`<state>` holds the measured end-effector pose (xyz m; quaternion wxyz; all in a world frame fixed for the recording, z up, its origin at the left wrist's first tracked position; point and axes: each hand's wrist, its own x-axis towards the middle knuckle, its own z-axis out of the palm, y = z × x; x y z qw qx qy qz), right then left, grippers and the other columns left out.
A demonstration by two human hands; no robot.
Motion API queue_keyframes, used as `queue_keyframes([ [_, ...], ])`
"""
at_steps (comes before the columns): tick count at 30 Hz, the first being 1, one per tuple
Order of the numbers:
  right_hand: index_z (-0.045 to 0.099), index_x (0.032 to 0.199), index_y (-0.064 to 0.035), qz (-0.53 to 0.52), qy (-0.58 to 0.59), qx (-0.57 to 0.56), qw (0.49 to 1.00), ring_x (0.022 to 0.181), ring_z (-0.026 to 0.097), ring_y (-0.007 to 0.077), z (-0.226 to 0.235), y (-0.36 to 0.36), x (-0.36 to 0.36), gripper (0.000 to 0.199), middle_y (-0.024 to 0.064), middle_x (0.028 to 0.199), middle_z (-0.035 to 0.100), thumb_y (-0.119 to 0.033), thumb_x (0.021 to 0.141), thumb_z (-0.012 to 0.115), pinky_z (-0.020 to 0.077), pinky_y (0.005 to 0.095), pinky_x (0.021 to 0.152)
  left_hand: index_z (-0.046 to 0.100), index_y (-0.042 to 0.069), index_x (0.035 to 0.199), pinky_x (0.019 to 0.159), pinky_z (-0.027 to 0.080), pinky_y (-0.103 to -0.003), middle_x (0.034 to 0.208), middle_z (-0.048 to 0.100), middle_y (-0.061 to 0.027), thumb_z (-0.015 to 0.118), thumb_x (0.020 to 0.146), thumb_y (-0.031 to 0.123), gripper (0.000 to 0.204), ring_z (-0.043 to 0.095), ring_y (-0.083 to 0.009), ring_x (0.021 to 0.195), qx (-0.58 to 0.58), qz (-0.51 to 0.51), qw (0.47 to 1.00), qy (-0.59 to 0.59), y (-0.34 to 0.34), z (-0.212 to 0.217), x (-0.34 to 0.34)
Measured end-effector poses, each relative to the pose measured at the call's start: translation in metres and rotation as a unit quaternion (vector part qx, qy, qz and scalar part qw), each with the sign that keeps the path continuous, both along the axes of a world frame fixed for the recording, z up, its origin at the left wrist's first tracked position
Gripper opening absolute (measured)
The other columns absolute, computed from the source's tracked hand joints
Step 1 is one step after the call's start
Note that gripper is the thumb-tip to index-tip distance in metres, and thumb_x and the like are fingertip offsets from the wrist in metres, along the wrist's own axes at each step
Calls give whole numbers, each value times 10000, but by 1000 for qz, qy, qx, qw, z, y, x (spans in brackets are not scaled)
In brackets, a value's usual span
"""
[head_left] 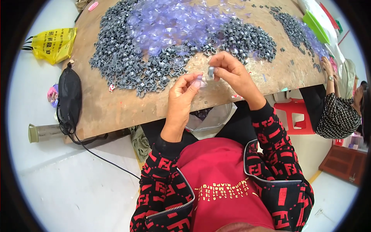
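The left hand (181,91) pinches a clear, violet-tinted cup (199,82) between thumb and fingers, just above the near part of the table (112,114). The right hand (235,75) pinches a grey clip (211,72) between thumb and forefinger, its other fingers curled. The cup and clip are near each other but apart, the clip slightly higher in the view. Beyond the hands lies a broad heap of loose cups (170,19), with grey clips heaped to its left (119,65) and right (249,40); the heaps mix at their edges. A black pouch (69,91) lies at the table's left edge, near a yellow bag (56,44). At the far right, a co-worker (340,116) reaches toward another heap (295,33), beside a green tray (316,27). A red stool (292,116) stands between the two people.
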<state>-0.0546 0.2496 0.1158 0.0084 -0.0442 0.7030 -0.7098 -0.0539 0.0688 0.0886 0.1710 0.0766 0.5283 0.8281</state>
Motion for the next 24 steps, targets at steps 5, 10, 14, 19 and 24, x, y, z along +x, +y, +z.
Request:
queue_keyframes([
  [5,538,926,-25,-16,-7,-1,1000,770,508,66,-20,-9,6,91,8,868,557,-31,849,491,425,209,684,547,17,1013,796,473,-269,1055,557,-66,548,869,67,153,552,-130,906,131,2,987,-94,23,-3,5],
  [10,541,965,-21,-142,52,-33,988,826,521,66,-49,-14,-1,116,7,897,555,-16,866,480,432,212,726,512,-15,1020,850,490,-319,1010,563,-112,526,876,39,155,568,-171,933,194,50,975,-100,44,-18,-9],
  [14,546,991,-21,-176,90,-9,980,872,537,82,-37,7,16,136,22,936,568,-12,867,493,432,218,774,524,-12,990,848,491,-319,978,585,-104,547,860,29,138,589,-174,891,181,19,977,-107,42,-19,-10],
  [19,549,1068,-11,-162,53,292,941,848,539,109,-16,32,60,240,31,954,572,-17,829,549,435,244,760,538,30,946,721,477,-239,1012,595,-103,567,844,19,107,583,-136,848,108,35,993,-39,16,-5,-8],
  [24,472,1088,3,-414,247,200,853,825,552,141,28,115,85,296,99,982,581,11,798,531,453,250,734,544,49,1051,718,477,-234,989,580,-75,550,848,7,208,568,-123,857,100,46,993,-32,10,-4,-10],
])
